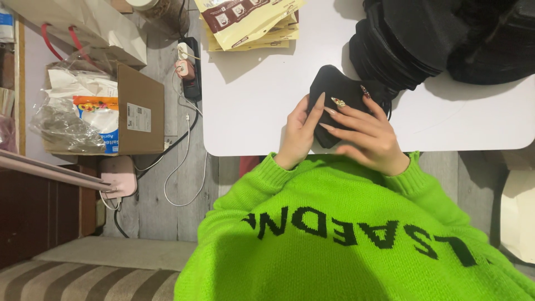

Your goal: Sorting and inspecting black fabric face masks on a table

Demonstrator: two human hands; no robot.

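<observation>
White desk (251,111), grey plank floor beside it. One small black pouch (334,95) at the near desk edge: left hand (299,134) fingers clasp its left side, right hand (370,136) fingers lie extended across it. One stack of pale-yellow packets (251,22) at far edge. One cardboard box (136,111) on floor holds plastic bags.

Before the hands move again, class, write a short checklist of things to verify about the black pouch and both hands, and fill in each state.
1. Left hand is touching the black pouch: ok.
2. Right hand lies on the pouch, fingers stretched across it: ok.
3. Pouch rests on the white table: ok.
4. Pouch sits well back from the table's near edge: not ok, its lower end is close to it.
5. Pouch closed: cannot tell, hands cover it.
6. Stack of packets lies apart from the pouch: ok.
</observation>
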